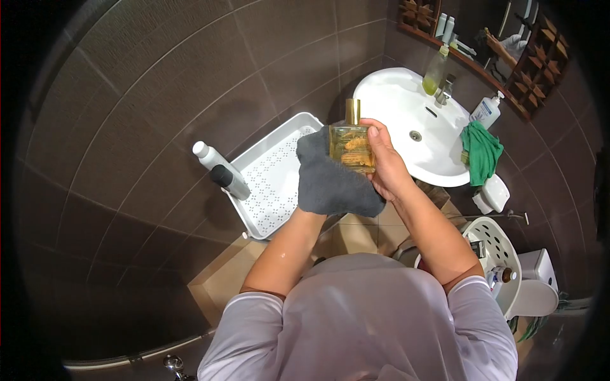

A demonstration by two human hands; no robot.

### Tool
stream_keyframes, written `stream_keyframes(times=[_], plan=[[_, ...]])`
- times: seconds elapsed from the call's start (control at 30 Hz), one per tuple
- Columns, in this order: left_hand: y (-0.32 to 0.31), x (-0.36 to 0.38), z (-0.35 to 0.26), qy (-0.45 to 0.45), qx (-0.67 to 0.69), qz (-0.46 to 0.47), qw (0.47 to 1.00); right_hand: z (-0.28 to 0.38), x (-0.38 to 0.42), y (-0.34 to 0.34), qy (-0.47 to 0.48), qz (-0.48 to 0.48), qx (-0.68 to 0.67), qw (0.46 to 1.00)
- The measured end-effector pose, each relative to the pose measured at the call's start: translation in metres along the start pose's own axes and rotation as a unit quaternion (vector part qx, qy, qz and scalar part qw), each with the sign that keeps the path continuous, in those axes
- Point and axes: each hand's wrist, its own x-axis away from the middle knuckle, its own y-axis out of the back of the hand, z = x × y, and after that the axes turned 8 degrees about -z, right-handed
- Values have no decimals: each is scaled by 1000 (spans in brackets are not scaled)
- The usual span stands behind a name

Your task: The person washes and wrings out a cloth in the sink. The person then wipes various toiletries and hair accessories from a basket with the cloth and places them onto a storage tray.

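My right hand [389, 166] grips a glass perfume bottle [352, 150] by its side, thumb on the front face. Amber liquid shows inside, and its tall gold cap points away from me. A dark grey cloth [329, 187] drapes over my left hand [309, 220], hiding the fingers; only the wrist shows. That cloth lies against the bottle's left side and bottom. Both hands are held up in front of me, between the white tray rack and the sink.
At left, a white perforated tray [270, 213] carries a white bottle [210, 154] and a grey black-capped bottle [230, 181]. A white sink [397, 95] holds a soap bottle [434, 73], a pump bottle [487, 112] and a green cloth [481, 151]. A white basket [502, 244] with bottles stands at right.
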Motion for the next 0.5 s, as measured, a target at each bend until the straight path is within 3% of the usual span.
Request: stream_keyframes(times=[0.2, 0.5], plan=[[0, 7, 8, 49, 54, 18, 997, -11, 0, -14, 1, -41, -14, 999], [4, 12, 20, 74, 61, 44, 994, -14, 2, -22, -24, -24, -12, 999]])
